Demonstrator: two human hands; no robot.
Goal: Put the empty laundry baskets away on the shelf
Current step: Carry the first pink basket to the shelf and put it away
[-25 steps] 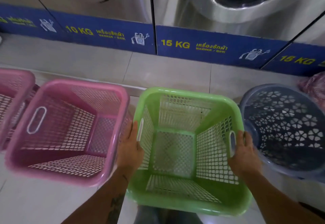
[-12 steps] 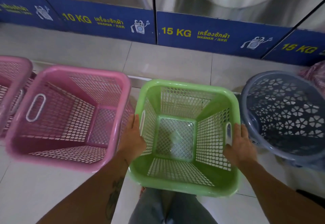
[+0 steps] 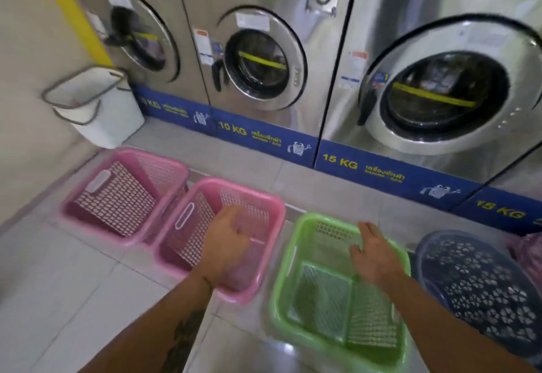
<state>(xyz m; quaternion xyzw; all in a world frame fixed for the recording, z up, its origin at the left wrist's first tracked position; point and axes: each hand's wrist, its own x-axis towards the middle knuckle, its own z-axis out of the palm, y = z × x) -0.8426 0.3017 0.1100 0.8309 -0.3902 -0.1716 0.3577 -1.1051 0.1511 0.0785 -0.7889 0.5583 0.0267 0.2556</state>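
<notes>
Four empty baskets stand in a row on the tiled floor. The green basket [image 3: 282,279] sits low in the middle, and my right hand [image 3: 374,255] hovers open over its far right side, not gripping it. My left hand [image 3: 227,243] hangs over the nearer pink basket [image 3: 258,194] with its fingers curled and nothing in them. A second pink basket [image 3: 152,159] stands further left. A round grey-blue basket [image 3: 484,284] sits to the right of the green one. No shelf is in view.
A row of steel washing machines [image 3: 264,64] with blue base strips lines the back. A white bin [image 3: 96,103] leans in the left corner by the wall. A pink bag [image 3: 528,255] shows at the right edge.
Both hands have let go of the green basket's sides and it now rests on the floor. The view has tilted up, and my left hand has moved over the pink basket.
</notes>
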